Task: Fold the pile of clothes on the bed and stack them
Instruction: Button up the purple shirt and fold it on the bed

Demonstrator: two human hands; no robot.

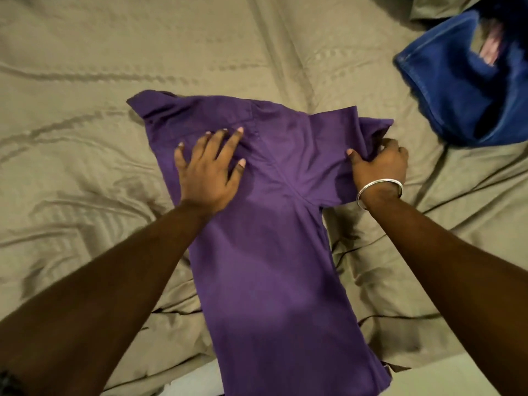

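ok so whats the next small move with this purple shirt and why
Probably fold the right sleeve in over the body. The right hand already grips that sleeve, which sticks out sideways, while the left hand presses flat on the purple shirt near the collar, pinning it to the bed sheet. The shirt lies spread and otherwise unfolded.

shirt (271, 252) on bed (85, 110), jeans (457, 95) far-right

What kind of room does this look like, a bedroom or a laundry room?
Most likely a bedroom, on a bed: rumpled olive-tan bedding fills the view, a purple shirt is laid flat on it under both hands, and a blue garment lies beside it. No walls or furniture show.
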